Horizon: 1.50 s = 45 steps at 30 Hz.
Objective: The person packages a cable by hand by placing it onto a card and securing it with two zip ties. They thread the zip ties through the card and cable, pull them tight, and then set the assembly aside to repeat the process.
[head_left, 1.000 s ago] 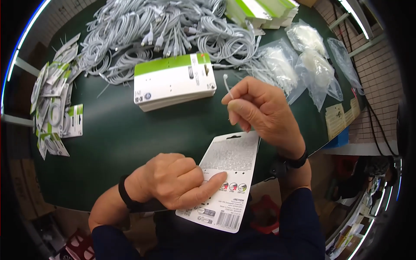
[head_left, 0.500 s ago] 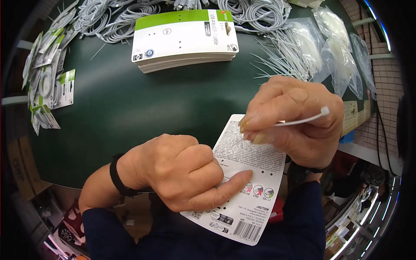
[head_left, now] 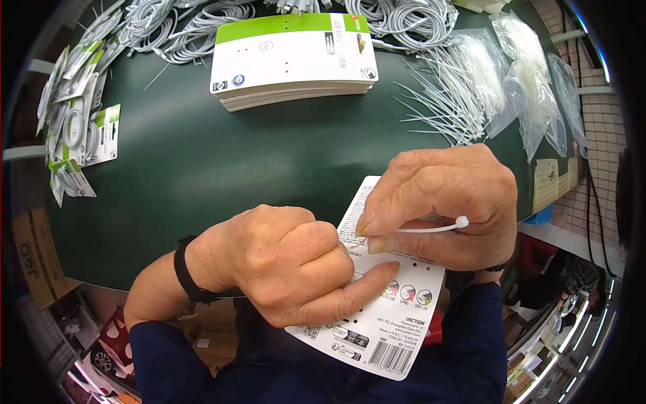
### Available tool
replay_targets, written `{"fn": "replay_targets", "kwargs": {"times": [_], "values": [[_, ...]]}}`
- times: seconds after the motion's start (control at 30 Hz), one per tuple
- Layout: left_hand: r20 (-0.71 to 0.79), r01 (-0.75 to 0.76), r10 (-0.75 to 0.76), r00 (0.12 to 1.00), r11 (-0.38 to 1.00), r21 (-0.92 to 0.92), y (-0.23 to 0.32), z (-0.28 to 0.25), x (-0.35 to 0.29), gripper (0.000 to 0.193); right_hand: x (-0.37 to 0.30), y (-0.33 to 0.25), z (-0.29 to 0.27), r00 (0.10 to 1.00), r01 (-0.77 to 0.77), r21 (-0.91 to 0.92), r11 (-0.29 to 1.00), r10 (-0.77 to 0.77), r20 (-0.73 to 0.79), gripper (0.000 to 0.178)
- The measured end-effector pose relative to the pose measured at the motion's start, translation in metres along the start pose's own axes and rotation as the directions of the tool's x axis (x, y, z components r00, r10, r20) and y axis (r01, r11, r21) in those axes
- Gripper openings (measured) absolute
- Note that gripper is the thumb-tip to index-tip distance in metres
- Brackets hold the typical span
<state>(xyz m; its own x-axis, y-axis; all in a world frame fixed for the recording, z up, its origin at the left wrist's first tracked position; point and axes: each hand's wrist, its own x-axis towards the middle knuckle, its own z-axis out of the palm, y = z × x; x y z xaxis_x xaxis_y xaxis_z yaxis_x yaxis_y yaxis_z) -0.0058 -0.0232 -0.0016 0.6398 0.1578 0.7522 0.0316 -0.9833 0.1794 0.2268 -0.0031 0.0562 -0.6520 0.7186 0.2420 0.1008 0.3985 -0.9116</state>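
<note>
My left hand [head_left: 286,262] grips a white printed packaging card [head_left: 383,330], back side up, at the near edge of the dark green table [head_left: 188,175]. Its index finger lies stretched across the card. My right hand [head_left: 444,202] pinches a thin white cable tie [head_left: 431,229] just above the card, with the tie's head end toward the right and its tip at the card's surface. A stack of white and green packaging cards [head_left: 293,60] lies farther back on the table.
Coiled grey cables [head_left: 202,20] pile along the far edge. Loose white cable ties [head_left: 444,94] and clear bags of them [head_left: 531,87] lie at the right. Finished carded cables [head_left: 77,135] are heaped at the left. Cardboard boxes [head_left: 30,256] stand below the table's left side.
My right hand lifted a cable tie off the table and brought it down onto the card. Both hands and the card have come closer to me.
</note>
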Motion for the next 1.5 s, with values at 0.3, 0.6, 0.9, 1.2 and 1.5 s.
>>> {"fn": "replay_targets", "kwargs": {"times": [0.3,0.6,0.9,1.2,1.5], "values": [[-0.007,0.032,-0.032,0.999,0.999,0.01,0.0,-0.001,-0.001,0.039,-0.002,0.008,-0.002,1.0,-0.017,0.042,0.999,0.018,-0.015,0.017],[-0.022,0.02,-0.019,1.0,1.0,0.021,0.001,0.0,-0.003,0.039,0.0,0.004,-0.002,0.993,-0.103,-0.06,0.993,0.106,0.058,0.014],[-0.013,0.025,-0.025,1.0,0.999,0.045,0.001,0.001,-0.002,0.038,0.001,0.011,-0.002,0.986,-0.038,0.023,0.999,0.034,0.165,0.017],[-0.049,0.123,-0.123,0.991,0.992,0.012,0.007,0.002,-0.002,0.041,-0.001,0.011,-0.006,0.979,-0.139,0.067,0.988,0.128,0.157,0.018],[-0.095,0.389,-0.407,0.908,0.907,-0.162,-0.006,-0.008,0.004,0.032,0.001,0.021,-0.005,0.83,0.074,0.142,0.987,0.018,-0.557,0.027]]}}
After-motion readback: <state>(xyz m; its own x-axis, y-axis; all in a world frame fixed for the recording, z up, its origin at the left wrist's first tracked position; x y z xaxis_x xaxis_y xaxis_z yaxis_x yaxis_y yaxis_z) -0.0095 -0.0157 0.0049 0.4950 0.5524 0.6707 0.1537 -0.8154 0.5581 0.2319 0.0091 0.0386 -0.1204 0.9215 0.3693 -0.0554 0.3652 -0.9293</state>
